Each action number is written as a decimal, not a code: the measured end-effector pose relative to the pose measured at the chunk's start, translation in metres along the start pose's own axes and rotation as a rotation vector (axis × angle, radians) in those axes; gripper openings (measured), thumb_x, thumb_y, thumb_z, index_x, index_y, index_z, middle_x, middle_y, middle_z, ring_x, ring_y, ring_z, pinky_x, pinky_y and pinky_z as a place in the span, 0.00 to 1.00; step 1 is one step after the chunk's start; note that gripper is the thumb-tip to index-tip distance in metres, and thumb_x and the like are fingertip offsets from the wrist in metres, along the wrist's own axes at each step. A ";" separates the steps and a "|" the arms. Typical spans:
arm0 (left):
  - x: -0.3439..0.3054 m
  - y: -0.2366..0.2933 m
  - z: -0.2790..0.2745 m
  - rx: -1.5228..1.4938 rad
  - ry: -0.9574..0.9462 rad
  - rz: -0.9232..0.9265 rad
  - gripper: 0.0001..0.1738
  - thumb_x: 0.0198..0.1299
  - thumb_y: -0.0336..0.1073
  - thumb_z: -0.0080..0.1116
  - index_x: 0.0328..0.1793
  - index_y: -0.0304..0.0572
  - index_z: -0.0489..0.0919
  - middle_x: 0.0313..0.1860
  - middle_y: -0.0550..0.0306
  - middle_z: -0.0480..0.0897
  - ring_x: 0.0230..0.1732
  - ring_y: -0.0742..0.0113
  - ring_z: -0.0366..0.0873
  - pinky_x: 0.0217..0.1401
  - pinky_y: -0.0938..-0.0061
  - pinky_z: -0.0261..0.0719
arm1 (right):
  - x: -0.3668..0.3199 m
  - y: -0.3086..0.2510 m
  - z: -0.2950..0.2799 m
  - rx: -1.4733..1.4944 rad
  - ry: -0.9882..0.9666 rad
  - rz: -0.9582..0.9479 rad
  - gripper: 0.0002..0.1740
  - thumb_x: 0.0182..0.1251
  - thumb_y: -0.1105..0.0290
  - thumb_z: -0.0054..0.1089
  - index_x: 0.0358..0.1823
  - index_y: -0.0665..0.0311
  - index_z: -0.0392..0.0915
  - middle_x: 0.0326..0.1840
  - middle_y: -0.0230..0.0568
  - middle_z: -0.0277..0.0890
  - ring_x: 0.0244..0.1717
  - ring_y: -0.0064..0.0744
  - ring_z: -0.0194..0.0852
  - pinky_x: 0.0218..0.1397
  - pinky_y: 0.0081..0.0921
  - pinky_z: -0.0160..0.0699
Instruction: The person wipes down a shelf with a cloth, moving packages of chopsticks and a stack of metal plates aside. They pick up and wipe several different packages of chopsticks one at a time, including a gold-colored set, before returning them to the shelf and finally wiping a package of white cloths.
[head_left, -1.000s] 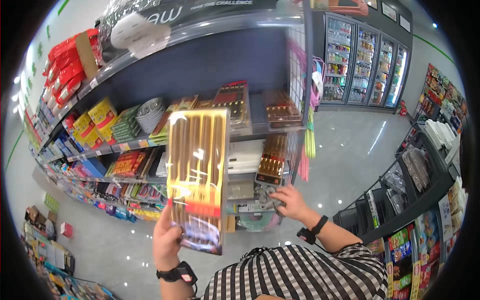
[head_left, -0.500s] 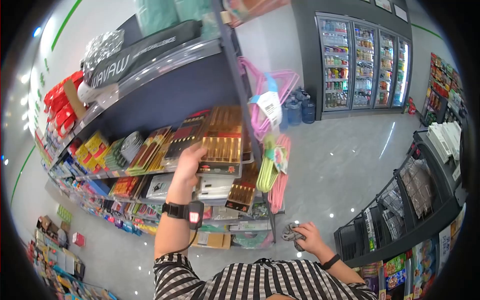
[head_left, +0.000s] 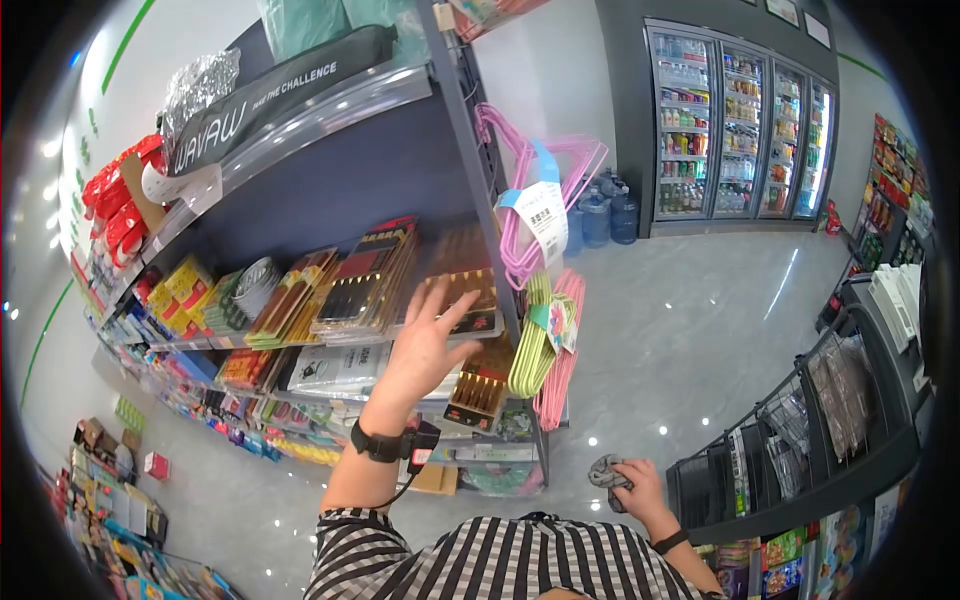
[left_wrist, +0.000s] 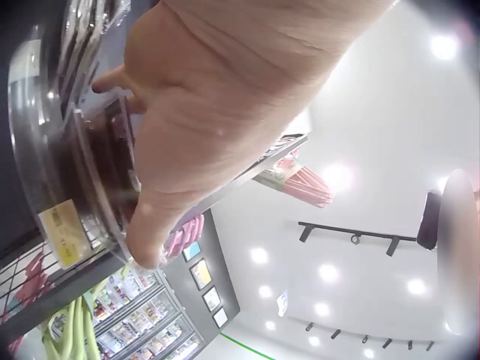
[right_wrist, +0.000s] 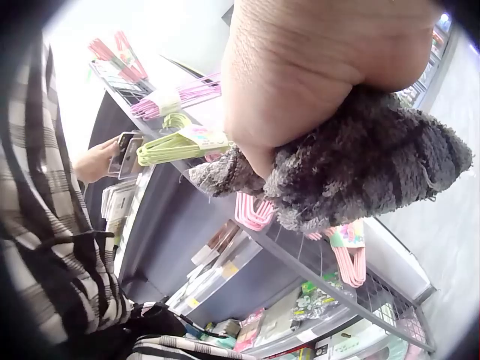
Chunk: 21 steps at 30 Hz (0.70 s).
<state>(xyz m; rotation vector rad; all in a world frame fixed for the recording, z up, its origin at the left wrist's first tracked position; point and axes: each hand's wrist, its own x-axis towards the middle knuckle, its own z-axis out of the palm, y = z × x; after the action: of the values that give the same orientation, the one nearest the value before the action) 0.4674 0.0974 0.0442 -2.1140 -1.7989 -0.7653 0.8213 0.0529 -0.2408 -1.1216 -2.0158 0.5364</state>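
My left hand [head_left: 425,345] reaches to the right end of the middle shelf, fingers spread over a pack of brown and gold chopsticks [head_left: 472,300]. From the left wrist, its thumb and fingertips show right at the edges of a clear-wrapped pack [left_wrist: 112,161]. Just left of that hand lies a stack of similar chopstick packs [head_left: 365,290]. Low at my right side, my right hand [head_left: 640,490] grips a crumpled grey cloth [head_left: 607,472]. Up close, the cloth [right_wrist: 360,165] looks fluffy with darker stripes, and the fingers are partly hidden behind it.
Pink hangers [head_left: 520,220] and green hangers [head_left: 535,350] hang at the shelf's end, close to my left hand. Another chopstick pack [head_left: 478,395] sticks out from the shelf below. A dark rack [head_left: 800,440] stands to the right, with drink fridges [head_left: 735,130] far behind.
My left hand has carried a chopstick pack from in front of me onto the shelf's right end and let it go. The right hand moved right and down, still holding the cloth.
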 end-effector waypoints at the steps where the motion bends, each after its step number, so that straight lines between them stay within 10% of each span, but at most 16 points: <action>1: -0.002 -0.005 0.005 0.012 -0.026 0.043 0.37 0.50 0.39 0.69 0.69 0.54 0.70 0.70 0.44 0.66 0.73 0.38 0.56 0.71 0.54 0.63 | 0.002 -0.003 0.000 -0.013 0.008 -0.003 0.22 0.39 0.74 0.68 0.43 0.59 0.83 0.44 0.42 0.77 0.47 0.48 0.71 0.52 0.38 0.75; 11: 0.005 -0.027 0.014 -0.065 0.039 0.156 0.37 0.51 0.41 0.68 0.68 0.40 0.69 0.72 0.45 0.63 0.73 0.42 0.56 0.73 0.58 0.59 | 0.007 -0.034 0.020 -0.081 -0.013 0.037 0.21 0.42 0.75 0.65 0.44 0.60 0.82 0.44 0.44 0.77 0.47 0.49 0.72 0.52 0.38 0.75; 15: -0.036 -0.028 0.029 -0.264 0.331 0.352 0.25 0.47 0.29 0.69 0.54 0.37 0.76 0.59 0.43 0.74 0.62 0.44 0.70 0.62 0.58 0.70 | 0.004 -0.048 0.027 -0.072 -0.054 0.072 0.22 0.41 0.75 0.65 0.45 0.60 0.82 0.45 0.44 0.76 0.47 0.49 0.71 0.53 0.39 0.73; 21: -0.117 -0.084 0.126 -0.324 0.201 -0.062 0.17 0.52 0.31 0.64 0.47 0.33 0.76 0.48 0.44 0.79 0.48 0.44 0.76 0.51 0.57 0.75 | -0.002 -0.063 0.039 -0.068 -0.062 0.117 0.23 0.41 0.77 0.65 0.45 0.62 0.81 0.45 0.45 0.76 0.47 0.50 0.72 0.52 0.38 0.72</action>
<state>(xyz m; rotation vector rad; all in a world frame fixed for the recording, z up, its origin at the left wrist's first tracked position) 0.4032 0.0818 -0.1356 -2.0824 -1.7353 -1.3123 0.7576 0.0175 -0.2246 -1.2849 -2.0437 0.5722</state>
